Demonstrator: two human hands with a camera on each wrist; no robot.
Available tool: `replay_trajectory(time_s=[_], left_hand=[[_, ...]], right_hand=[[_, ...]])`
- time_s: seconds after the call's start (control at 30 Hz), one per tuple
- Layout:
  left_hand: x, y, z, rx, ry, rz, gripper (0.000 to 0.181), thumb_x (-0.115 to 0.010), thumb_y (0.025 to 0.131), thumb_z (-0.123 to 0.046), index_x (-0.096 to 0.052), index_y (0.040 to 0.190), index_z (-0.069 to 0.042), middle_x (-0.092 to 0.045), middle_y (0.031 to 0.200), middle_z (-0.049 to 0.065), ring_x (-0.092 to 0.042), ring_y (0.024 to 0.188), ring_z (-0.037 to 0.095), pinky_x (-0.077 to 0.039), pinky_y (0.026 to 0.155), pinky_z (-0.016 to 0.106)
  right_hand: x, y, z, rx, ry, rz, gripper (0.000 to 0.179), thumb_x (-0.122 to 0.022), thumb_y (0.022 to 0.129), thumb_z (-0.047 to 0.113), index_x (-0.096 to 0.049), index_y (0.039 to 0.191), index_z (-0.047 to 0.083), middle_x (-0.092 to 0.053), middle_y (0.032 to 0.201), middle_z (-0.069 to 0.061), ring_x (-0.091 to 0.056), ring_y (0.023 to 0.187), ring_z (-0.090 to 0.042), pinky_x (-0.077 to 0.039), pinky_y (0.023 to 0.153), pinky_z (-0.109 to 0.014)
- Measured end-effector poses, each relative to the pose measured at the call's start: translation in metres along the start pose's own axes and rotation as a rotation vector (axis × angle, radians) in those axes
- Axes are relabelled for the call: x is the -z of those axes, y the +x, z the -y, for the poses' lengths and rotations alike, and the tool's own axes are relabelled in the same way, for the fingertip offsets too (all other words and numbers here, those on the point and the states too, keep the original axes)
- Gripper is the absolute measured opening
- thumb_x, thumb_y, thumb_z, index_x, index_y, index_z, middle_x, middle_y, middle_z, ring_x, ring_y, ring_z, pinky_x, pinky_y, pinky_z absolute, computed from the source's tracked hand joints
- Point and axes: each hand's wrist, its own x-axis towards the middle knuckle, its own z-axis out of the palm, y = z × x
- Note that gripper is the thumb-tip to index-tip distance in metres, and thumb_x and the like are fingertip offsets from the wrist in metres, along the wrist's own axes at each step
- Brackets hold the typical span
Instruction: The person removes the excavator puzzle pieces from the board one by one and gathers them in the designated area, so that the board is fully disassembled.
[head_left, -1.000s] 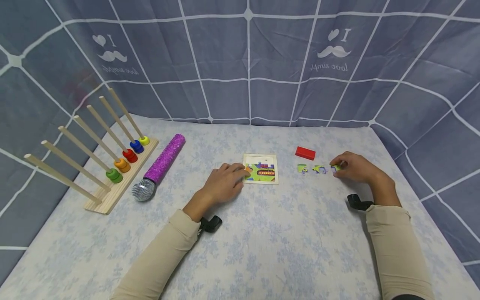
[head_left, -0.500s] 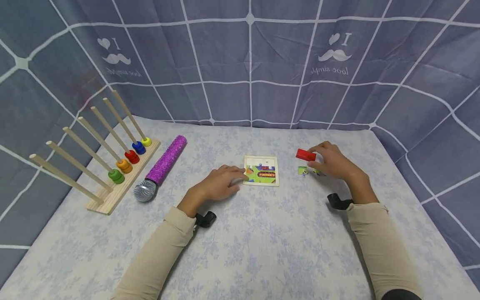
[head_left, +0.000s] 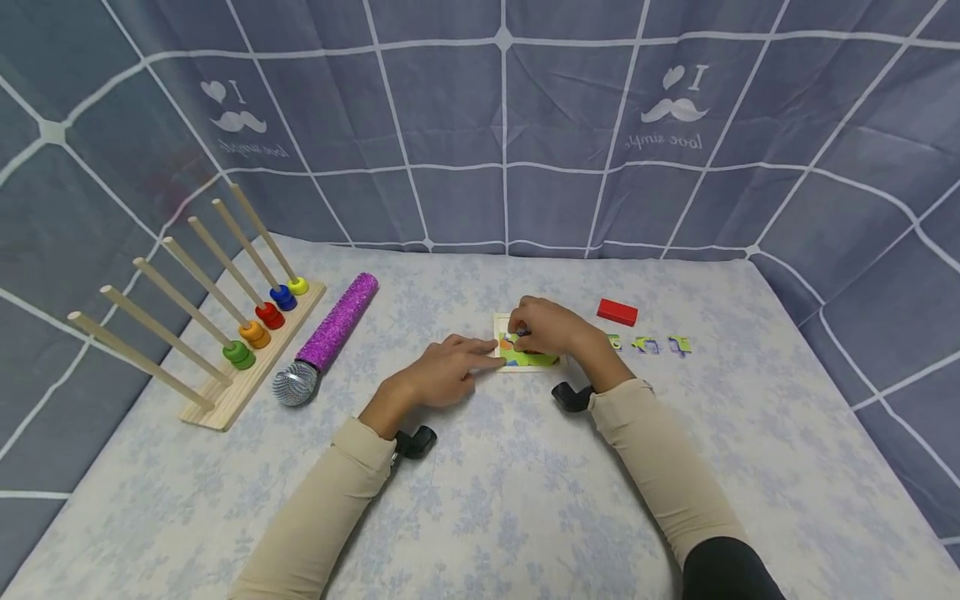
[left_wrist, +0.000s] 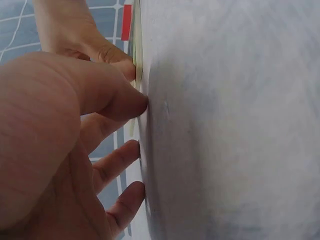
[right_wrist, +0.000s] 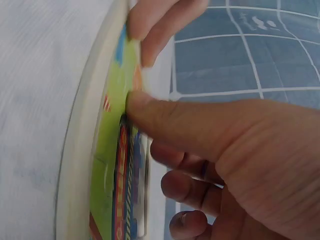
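Note:
A small jigsaw puzzle [head_left: 536, 362] in a pale wooden frame lies on the table in the head view. My left hand [head_left: 442, 372] lies at its left side, fingers mostly straight, index fingertip touching the frame edge. My right hand [head_left: 551, 323] is over the puzzle and covers much of its picture. In the right wrist view the right thumb [right_wrist: 155, 110] touches the green picture [right_wrist: 102, 167] beside the vehicle; its other fingers are curled. Whether it pinches a piece is hidden. Right of the frame lie loose puzzle pieces [head_left: 645, 344] in a row.
A red block [head_left: 617, 312] lies behind the loose pieces. On the left are a microphone [head_left: 337, 323] with a purple glitter handle and a wooden peg stand [head_left: 240, 387] with coloured rings. A grid-patterned cloth [head_left: 450, 125] hangs behind the table.
My right hand has moved left from the rightmost loose piece, past the red block, to the puzzle. All the loose pieces show again in their row. My left hand stays beside the frame.

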Motion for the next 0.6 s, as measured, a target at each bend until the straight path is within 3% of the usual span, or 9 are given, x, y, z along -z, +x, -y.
replay_trajectory(time_s=[0.2,0.43,0.6], left_hand=[[0.0,-0.001,0.0,0.01,-0.011,0.014,0.051,-0.051,0.101,-0.006,-0.056,0.148,-0.023,-0.038,0.16,0.004,-0.036,0.141,0.034,-0.036,0.1,0.062],[0.001,-0.001,-0.001,0.012,-0.003,0.02,0.052,-0.051,0.1,-0.006,-0.056,0.148,-0.024,-0.037,0.16,0.003,-0.036,0.14,0.034,-0.036,0.1,0.063],[0.002,-0.002,0.001,0.017,-0.013,0.024,0.051,-0.05,0.101,-0.008,-0.054,0.149,-0.025,-0.036,0.161,0.003,-0.034,0.142,0.035,-0.034,0.102,0.063]], right_hand=[[-0.003,0.001,0.004,-0.052,0.053,-0.005,0.017,-0.075,0.092,0.009,-0.066,0.105,0.004,-0.058,0.106,-0.009,-0.057,0.099,-0.024,-0.047,0.091,-0.041],[-0.004,-0.003,-0.004,0.023,0.199,-0.038,0.007,-0.066,0.098,0.004,-0.06,0.101,0.006,-0.064,0.095,-0.006,-0.058,0.082,-0.02,-0.048,0.076,-0.037],[0.011,-0.014,-0.017,0.078,0.373,-0.155,0.005,-0.064,0.099,0.003,-0.064,0.101,0.008,-0.066,0.094,-0.005,-0.058,0.086,-0.02,-0.046,0.079,-0.038]])
